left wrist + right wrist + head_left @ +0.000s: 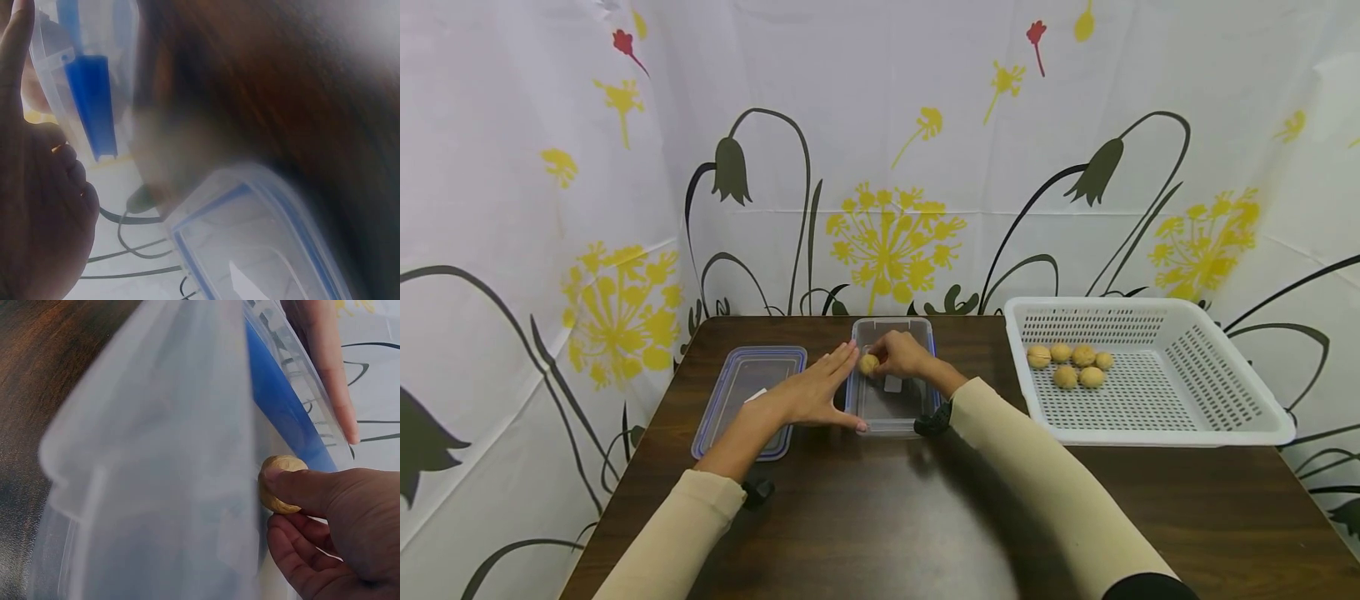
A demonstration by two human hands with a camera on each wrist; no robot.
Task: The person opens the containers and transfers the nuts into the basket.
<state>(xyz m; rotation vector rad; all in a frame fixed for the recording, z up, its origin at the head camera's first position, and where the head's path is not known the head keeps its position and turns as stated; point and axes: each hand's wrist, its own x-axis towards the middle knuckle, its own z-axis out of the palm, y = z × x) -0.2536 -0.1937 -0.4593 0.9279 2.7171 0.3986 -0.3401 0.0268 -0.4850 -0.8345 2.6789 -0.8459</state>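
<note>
My right hand (pixel 904 353) pinches a walnut (pixel 284 484) between thumb and fingertips. It is inside the clear plastic container (pixel 887 414), near its far left part. In the right wrist view the container wall stands large and blurred beside the hand. My left hand (pixel 816 387) lies along the container's left side, its fingers straight and thumb spread toward the near corner. Blue clips (pixel 92 106) run on the container's sides. A clear lid (pixel 741 392) with a blue seal lies to the left, partly behind my left hand.
A white perforated basket (pixel 1157 437) stands at the right of the dark wooden table (pixel 850 525). Several walnuts (pixel 1083 356) lie at its left end. Behind the table hangs a white curtain (pixel 865 75) with printed flowers.
</note>
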